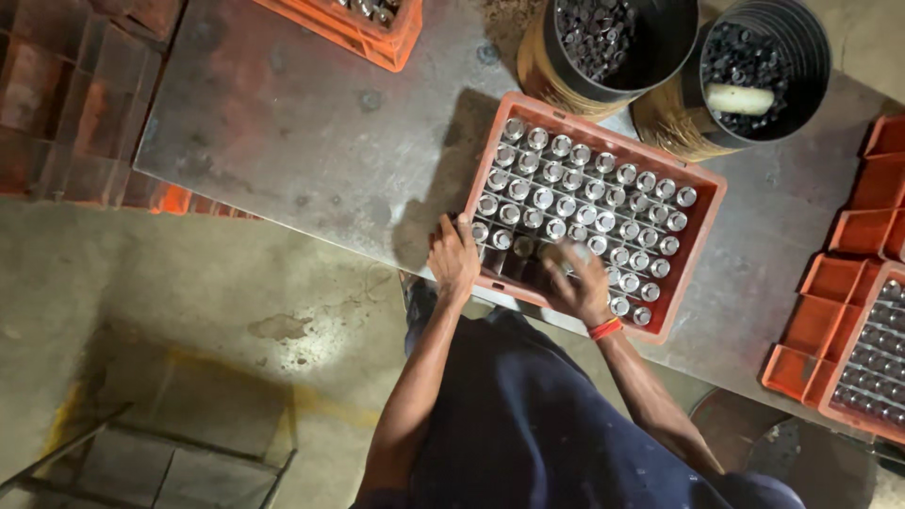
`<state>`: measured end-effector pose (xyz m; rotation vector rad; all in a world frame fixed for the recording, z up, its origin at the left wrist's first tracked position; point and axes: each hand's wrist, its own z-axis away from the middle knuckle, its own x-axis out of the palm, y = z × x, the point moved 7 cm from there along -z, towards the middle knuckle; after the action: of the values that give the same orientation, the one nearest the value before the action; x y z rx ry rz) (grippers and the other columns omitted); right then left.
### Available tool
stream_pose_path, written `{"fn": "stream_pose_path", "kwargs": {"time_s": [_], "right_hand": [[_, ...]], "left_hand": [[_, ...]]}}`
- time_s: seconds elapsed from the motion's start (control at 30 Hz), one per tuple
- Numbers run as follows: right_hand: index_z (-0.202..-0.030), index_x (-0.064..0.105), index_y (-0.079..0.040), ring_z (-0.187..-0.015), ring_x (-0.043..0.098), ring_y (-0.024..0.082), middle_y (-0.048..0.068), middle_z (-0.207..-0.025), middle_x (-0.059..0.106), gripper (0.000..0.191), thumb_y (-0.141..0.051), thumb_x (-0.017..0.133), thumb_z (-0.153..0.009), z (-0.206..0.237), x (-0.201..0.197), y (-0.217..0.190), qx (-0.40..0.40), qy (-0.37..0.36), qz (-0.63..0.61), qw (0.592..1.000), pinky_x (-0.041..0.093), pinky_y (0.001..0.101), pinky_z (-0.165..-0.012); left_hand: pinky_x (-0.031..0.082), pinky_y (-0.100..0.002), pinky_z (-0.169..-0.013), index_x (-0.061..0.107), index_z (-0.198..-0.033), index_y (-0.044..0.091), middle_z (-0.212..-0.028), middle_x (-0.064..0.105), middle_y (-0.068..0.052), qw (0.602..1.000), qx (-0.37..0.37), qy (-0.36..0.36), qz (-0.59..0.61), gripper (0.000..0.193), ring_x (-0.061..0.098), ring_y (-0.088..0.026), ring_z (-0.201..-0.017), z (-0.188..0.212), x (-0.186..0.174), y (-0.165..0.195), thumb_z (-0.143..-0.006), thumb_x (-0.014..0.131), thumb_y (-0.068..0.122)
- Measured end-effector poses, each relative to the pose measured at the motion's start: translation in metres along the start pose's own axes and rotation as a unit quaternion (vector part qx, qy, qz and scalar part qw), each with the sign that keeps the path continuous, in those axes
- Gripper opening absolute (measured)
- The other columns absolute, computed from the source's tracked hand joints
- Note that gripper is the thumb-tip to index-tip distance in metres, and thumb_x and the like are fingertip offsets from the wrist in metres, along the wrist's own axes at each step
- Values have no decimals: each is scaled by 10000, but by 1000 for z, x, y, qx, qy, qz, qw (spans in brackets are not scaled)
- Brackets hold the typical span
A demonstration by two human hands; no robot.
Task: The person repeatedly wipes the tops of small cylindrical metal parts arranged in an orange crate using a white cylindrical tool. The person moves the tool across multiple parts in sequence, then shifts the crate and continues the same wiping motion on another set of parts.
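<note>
Head view, one entry — orange crate (702, 193), gridded, set on the grey metal table (283, 123) directly ahead of you, its long axis running from near-left to far-right across the picture. Contents: rows of small capped bottles (566, 179), silver tops upward, filling most cells; the near-left corner cells look dark and may hold none, though that is hard to tell. Your left hand (454, 256) rests at the crate's near-left rim, fingers curled over the edge and gripping it. Your right hand (577, 283) lies inside the crate at those near cells, blurred; whether it pinches a bottle you cannot tell. Both hands sit at the crate's near end, the right one closer to the bottles. Beyond, far side: two black buckets (660, 38) of dark small parts, one holding a pale cylinder (740, 99). Right edge — further orange crates (848, 283), stacked and partly filled.
</note>
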<state>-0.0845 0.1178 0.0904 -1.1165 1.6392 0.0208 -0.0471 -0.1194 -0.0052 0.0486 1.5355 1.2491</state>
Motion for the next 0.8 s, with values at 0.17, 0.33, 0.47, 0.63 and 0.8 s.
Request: {"fn": "stream_pose_path", "kwargs": {"time_s": [0.17,0.33,0.47,0.63,0.8], "right_hand": [[-1276,619,-68,-1142,694,359,180,-1252,698,392,-78,816,-938,-44,-2,8,-23,166,-109,980,578,449,-1000],[-1228,663,-110,-1096,730,278,114,-1167,740,274,-104,793,-987,-74,7,10,1,84,-75,994,575,432,-1019],[-1336,651,10,-1045,699,308,196,-1170,720,434,-163,781,-960,-79,9,14,39,49,-42,997,568,440,-926],[-1331,644,-8,-1054,735,282,174,-1197,725,419,-234,780,-1006,-86,15,12,28,123,-90,988,632,418,-910],[-1301,681,-53,-999,720,296,210,-1229,709,377,-227,772,-979,-89,60,-3,57,-49,-55,996,631,392,-821]], "left_hand": [[514,-571,-829,582,-1218,-1,-1126,689,-248,1000,-11,-4,-6,509,642,-460,-1025,-1,1,-2,-1074,410,456],[529,-561,-841,579,-1238,4,-1129,692,-249,1000,12,19,12,519,645,-451,-1045,-2,-2,1,-1075,402,464],[516,-576,-835,573,-1260,5,-1115,685,-261,1000,-20,-4,-2,511,635,-456,-1039,-3,1,-4,-1068,421,453],[516,-571,-829,580,-1188,3,-1100,687,-258,1000,-3,18,16,468,635,-454,-1041,-4,-1,0,-1064,437,431],[502,-565,-851,590,-1156,2,-1094,682,-262,998,13,46,48,443,629,-466,-1029,-3,-3,1,-1067,444,411]]}}
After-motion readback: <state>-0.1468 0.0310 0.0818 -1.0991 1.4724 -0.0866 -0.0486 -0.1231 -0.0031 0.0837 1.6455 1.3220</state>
